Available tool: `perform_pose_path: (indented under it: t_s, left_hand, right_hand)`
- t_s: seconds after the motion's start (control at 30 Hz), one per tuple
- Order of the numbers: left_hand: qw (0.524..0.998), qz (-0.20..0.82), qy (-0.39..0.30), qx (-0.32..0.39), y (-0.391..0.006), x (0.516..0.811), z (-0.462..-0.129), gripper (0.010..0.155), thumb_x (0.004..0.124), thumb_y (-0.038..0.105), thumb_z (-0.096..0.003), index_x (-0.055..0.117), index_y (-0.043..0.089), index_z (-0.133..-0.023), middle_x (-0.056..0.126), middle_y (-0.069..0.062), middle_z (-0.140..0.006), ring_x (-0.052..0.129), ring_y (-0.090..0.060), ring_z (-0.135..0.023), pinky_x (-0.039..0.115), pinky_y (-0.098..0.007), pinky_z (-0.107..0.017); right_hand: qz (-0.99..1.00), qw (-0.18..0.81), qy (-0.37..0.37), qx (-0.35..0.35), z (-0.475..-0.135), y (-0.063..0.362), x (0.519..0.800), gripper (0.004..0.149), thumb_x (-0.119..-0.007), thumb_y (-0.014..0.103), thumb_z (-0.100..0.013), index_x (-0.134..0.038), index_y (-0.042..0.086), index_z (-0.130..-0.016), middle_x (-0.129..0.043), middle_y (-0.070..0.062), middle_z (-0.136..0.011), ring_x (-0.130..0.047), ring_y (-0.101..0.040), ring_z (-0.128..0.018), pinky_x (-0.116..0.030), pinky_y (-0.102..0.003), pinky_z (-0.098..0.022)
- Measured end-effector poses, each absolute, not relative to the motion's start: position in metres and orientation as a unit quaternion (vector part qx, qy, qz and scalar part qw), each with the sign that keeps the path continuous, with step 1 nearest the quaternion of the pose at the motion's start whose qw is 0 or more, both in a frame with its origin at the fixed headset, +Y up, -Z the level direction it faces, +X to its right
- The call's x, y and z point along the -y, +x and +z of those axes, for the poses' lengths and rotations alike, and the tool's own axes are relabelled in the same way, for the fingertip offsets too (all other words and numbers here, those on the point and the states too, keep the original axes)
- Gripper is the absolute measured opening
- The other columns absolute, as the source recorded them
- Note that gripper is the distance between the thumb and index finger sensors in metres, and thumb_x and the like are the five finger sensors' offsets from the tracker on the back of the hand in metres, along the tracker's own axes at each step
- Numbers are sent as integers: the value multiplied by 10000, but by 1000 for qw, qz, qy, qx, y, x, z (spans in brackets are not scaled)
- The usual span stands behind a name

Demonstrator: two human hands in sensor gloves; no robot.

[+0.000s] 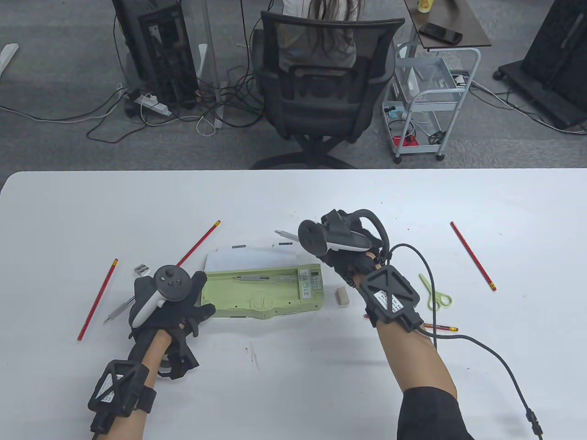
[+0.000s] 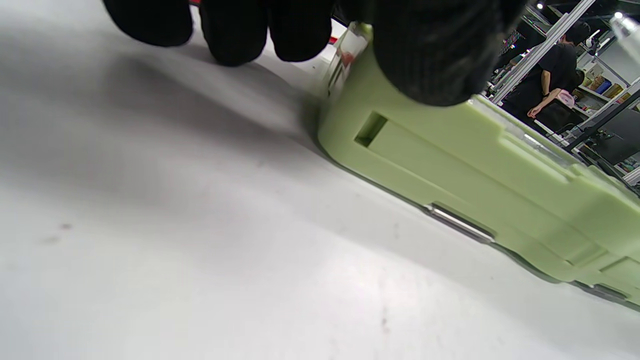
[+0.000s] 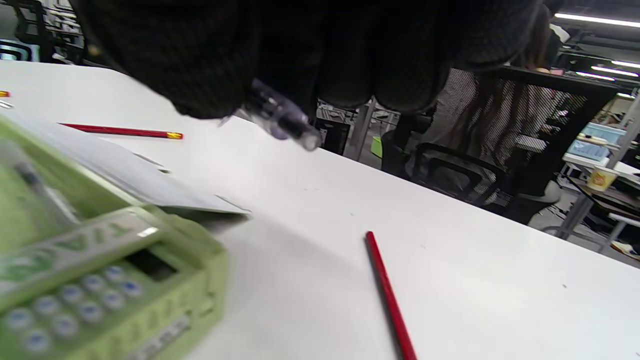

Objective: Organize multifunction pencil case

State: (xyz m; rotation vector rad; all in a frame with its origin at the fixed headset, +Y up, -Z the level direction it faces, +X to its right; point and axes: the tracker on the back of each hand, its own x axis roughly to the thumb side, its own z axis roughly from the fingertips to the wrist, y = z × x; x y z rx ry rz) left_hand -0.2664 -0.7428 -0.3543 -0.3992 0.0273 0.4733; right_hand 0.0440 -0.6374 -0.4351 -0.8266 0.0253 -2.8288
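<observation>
The green pencil case lies open at the table's middle, its pale lid folded flat behind it. One pen rests inside the tray. My left hand holds the case's left end, with the thumb on its front corner and the fingertips down at the table. Above the case's right end, my right hand grips a clear pen, whose tip pokes out to the left. The case's calculator keypad sits just below that hand.
Red pencils lie at the left, behind the case, at the right and under my right forearm. A sharpener, a silver pen, an eraser and green scissors are scattered about.
</observation>
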Motion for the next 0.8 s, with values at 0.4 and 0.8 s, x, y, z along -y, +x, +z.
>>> perform_pose_path:
  t_s: [0.4, 0.8]
  left_hand:
    - [952, 235, -196, -12, -267, 743, -354, 834, 814, 415, -438, 361, 255, -1120, 570, -121, -1195, 628, -428, -1052, 589, -662, -697]
    - [952, 235, -195, -12, -266, 743, -354, 833, 814, 413, -438, 363, 253, -1120, 572, -122, -1194, 628, -433, -1052, 591, -663, -696]
  right_hand:
    - [-928, 124, -350, -12, -396, -21, 672, 474, -846, 400, -457, -850, 115, -837, -758, -184, -944, -814, -451, -813, -705, -608, -661]
    - [-917, 170, -362, -15, -388, -39, 695, 465, -861, 397, -450, -862, 120, -822, -774, -173, -930, -830, -439, -799, -714, -600, -657]
